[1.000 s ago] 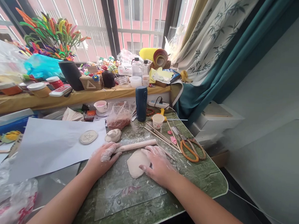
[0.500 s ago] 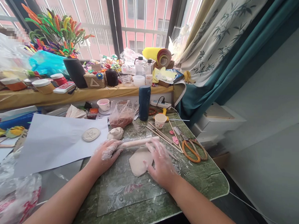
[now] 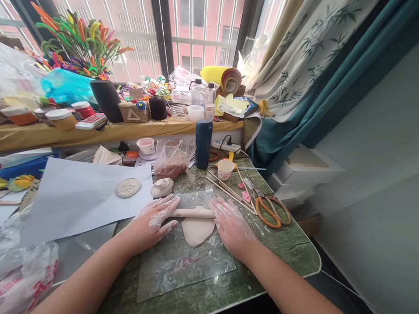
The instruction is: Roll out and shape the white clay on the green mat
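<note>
A short pale rolling pin (image 3: 195, 213) lies across a flattened sheet of white clay (image 3: 197, 233) on a clear plastic sheet (image 3: 164, 281). My left hand (image 3: 159, 217) rests flat over the pin's left end, its fingers stretched out and dusted white. Over the right end lies my right hand (image 3: 231, 223), also flat with straight fingers. Both palms hide the pin's ends. A lump of white clay (image 3: 162, 187) sits just beyond my left fingertips. On white paper (image 3: 84, 202) to the left is a round clay disc (image 3: 128, 188) with a star pattern.
Orange-handled scissors (image 3: 272, 211) and thin wooden sticks (image 3: 230, 192) lie to the right. Behind stand a paper cup (image 3: 225, 169), a dark blue cylinder (image 3: 203, 144) and a plastic bag of brown material (image 3: 172, 159). Jars and craft supplies crowd the window ledge (image 3: 126, 136).
The rolling pin has come nearer and turned level, now lying over the clay's far part. My right hand has left the clay's edge and flattened on the pin; my left hand has flattened too.
</note>
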### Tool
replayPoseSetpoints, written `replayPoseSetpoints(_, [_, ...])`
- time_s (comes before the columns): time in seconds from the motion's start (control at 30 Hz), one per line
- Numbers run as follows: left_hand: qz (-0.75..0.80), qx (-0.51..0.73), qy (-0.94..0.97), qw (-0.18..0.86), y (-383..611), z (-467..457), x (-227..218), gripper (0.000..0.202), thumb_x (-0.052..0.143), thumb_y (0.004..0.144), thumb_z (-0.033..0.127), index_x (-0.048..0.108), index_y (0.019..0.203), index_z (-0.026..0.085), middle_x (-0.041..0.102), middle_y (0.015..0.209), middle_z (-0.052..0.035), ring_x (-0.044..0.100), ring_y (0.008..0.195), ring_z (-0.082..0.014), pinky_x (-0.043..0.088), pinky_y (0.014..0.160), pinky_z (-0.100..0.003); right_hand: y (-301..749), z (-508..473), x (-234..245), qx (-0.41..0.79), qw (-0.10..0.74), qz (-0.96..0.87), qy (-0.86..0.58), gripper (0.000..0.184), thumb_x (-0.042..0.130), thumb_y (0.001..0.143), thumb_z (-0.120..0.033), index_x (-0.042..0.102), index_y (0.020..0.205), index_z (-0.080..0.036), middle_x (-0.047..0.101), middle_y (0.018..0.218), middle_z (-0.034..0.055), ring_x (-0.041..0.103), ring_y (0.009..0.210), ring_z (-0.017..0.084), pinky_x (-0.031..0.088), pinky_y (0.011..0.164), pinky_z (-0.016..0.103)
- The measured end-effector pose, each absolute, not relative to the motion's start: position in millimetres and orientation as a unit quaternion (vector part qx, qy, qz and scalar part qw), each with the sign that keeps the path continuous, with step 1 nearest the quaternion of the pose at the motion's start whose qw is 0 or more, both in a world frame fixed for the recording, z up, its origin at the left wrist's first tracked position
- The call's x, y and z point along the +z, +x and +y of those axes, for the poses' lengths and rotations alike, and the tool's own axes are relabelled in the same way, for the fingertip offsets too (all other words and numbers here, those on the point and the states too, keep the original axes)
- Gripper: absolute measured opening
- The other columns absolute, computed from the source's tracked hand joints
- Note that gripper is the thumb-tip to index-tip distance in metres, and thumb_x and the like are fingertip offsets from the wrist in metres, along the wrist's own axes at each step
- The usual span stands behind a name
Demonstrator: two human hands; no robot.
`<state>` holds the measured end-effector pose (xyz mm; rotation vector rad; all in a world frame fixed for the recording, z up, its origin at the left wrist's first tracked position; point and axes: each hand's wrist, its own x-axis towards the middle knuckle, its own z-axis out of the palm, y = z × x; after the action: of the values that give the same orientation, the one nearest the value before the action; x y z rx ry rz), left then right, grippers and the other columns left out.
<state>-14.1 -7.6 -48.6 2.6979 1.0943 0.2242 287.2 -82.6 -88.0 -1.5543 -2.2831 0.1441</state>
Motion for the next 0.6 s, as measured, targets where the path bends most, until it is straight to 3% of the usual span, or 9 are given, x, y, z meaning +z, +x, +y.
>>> replayPoseSetpoints(0.17, [0.377, 0.056, 0.914, 0.136, -17, -13, -41, 0.06, 0.047, 0.103, 0.048, 0.036, 0.159, 0.03, 0.04, 0.162, -0.0048, 0.038, 0.15, -0.0293, 0.035, 0.121, -0.047, 288, -93, -82, 0.062, 0.192, -0.819, -0.538, 0.055, 0.044, 0.099, -0.019, 0.044, 0.154, -0.016, 0.044, 0.16, 0.0099, 0.038, 0.149, 0.027, 0.029, 0.125, 0.056])
replayPoseSetpoints(0.37, [0.377, 0.032, 0.915, 0.141, -19, -29, -32, 0.065, 0.057, 0.097, 0.049, 0.04, 0.157, 0.031, 0.044, 0.159, -0.0068, 0.045, 0.146, -0.033, 0.039, 0.119, -0.051, 285, -111, -79, 0.066, 0.2, -0.817, -0.536, 0.056, 0.044, 0.097, -0.017, 0.045, 0.152, -0.013, 0.047, 0.158, 0.0112, 0.04, 0.148, 0.028, 0.031, 0.124, 0.056])
replayPoseSetpoints(0.6, [0.391, 0.058, 0.909, 0.129, -17, -53, -18, 0.061, 0.068, 0.088, 0.048, 0.057, 0.146, 0.033, 0.062, 0.145, -0.008, 0.063, 0.129, -0.0364, 0.053, 0.107, -0.052, 281, -138, -77, 0.054, 0.203, -0.824, -0.526, 0.056, 0.044, 0.096, -0.015, 0.045, 0.152, -0.011, 0.046, 0.158, 0.0122, 0.039, 0.149, 0.03, 0.035, 0.122, 0.058])
